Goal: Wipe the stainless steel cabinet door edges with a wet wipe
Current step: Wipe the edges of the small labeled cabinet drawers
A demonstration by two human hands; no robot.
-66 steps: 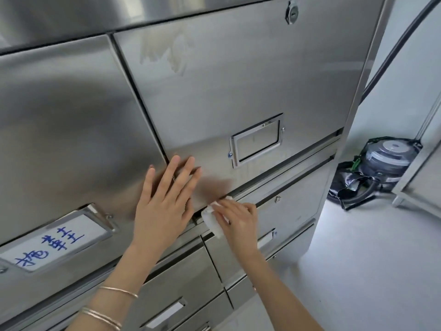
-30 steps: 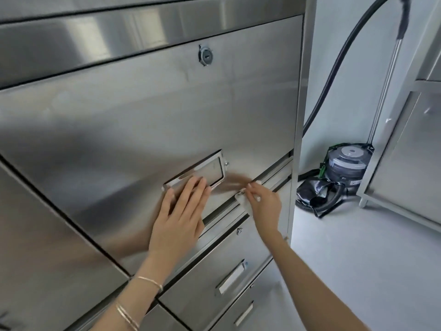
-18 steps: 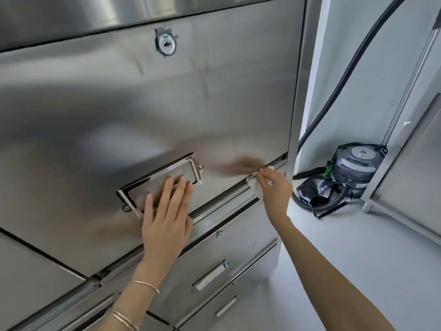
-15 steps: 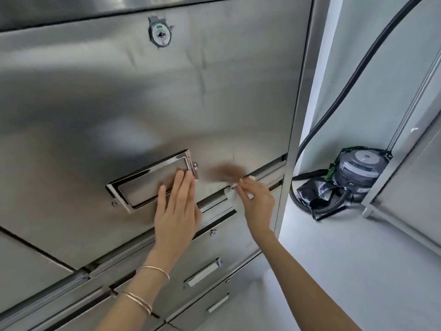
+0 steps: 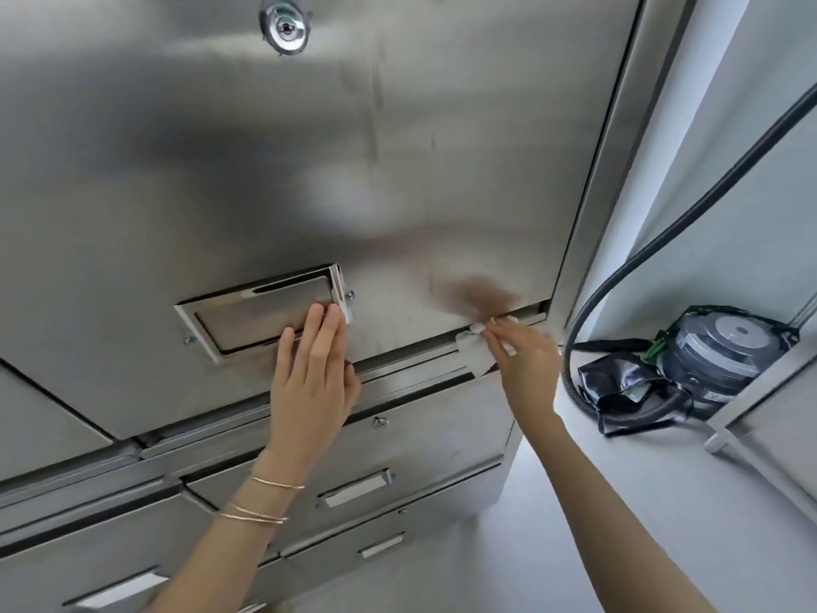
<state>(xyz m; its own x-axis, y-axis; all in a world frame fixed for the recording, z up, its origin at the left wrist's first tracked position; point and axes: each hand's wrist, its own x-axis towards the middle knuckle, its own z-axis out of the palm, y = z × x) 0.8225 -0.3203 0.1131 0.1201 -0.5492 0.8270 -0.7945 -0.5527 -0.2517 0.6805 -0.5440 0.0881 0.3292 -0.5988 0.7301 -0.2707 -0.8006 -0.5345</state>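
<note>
The door's (image 5: 398,170) lower edge is being wiped, with the wipe (image 5: 469,347) pinched by the right hand (image 5: 526,369) and the door braced by the flat left hand (image 5: 314,387). The right corner is probably called for next.

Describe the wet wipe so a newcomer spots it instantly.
Find the big steel cabinet door with the round lock. Follow its bottom edge to the right, where the right hand pinches a small white wipe against it. It is the only soft white thing on that metal edge.
</note>
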